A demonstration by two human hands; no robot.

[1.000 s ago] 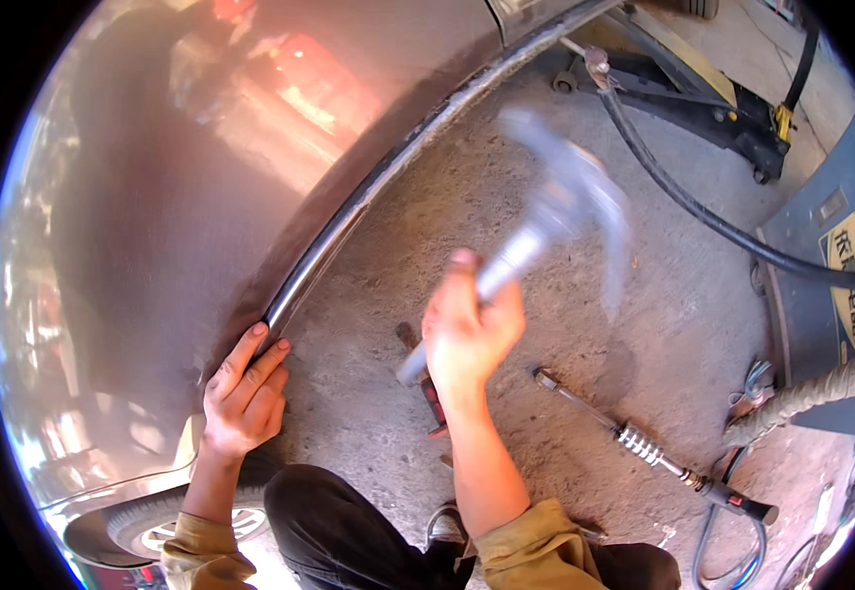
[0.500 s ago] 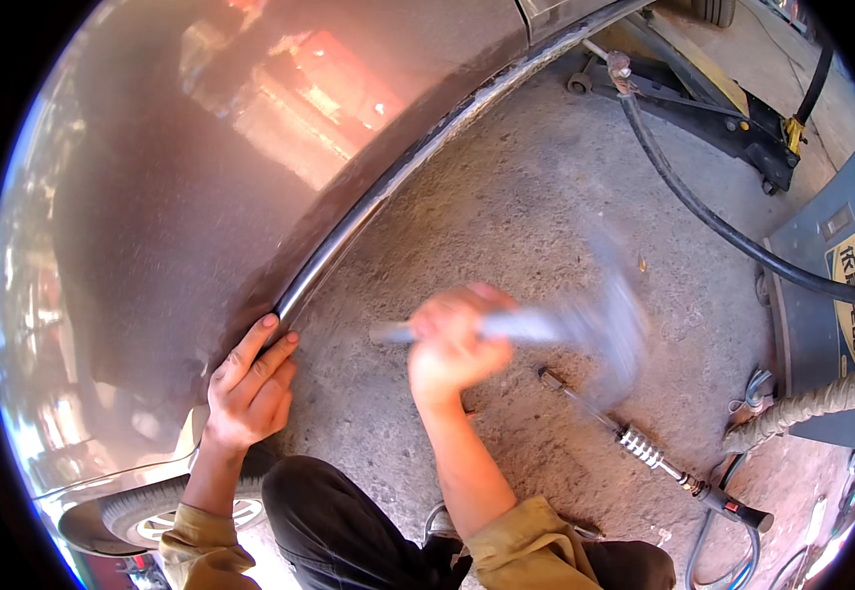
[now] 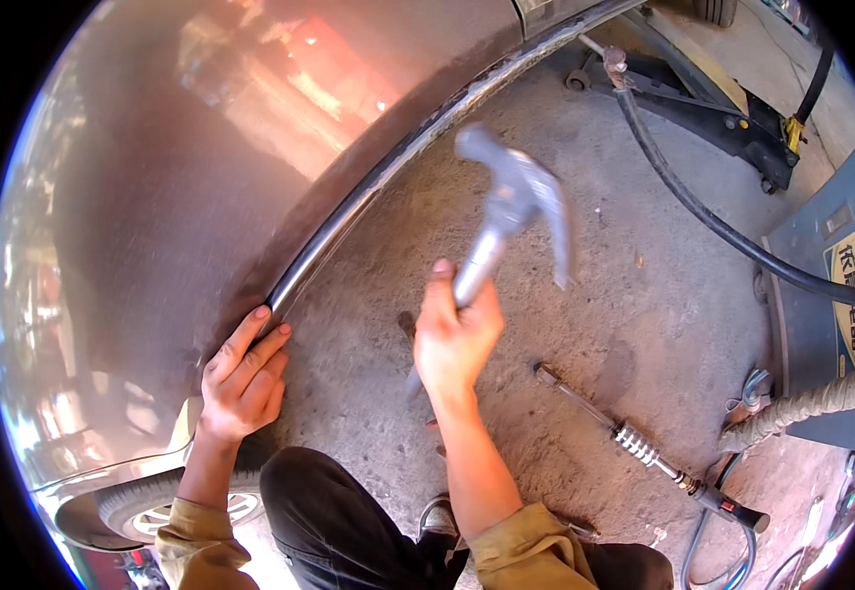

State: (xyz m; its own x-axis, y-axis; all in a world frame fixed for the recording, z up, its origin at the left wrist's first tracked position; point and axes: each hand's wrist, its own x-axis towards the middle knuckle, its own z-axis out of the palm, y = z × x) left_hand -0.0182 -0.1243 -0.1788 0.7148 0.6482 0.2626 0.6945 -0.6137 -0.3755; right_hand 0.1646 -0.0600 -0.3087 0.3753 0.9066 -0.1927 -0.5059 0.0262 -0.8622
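A claw hammer (image 3: 508, 205) with a silvery metal handle is in my right hand (image 3: 455, 334), fingers wrapped round the grip. Its head is raised above the floor, away from the car and slightly smeared by motion. My left hand (image 3: 240, 382) rests against the lower edge of a brown car's side panel (image 3: 162, 246), fingers stretched along it and thumb hidden. Just beyond those fingertips runs the sill edge (image 3: 334, 228), shiny bare metal here and rougher farther off.
On the concrete floor to the right lies a slide-hammer-like puller (image 3: 634, 442) with a coil spring and cable. A floor jack (image 3: 703, 113) stands at the far right, near a thick black cable (image 3: 683, 187). A grey-blue machine cabinet (image 3: 821, 246) is at the right edge.
The hammer has swung from pointing right to pointing up and away, its head now nearer the sill. My left hand stays at the panel edge, barely shifted.
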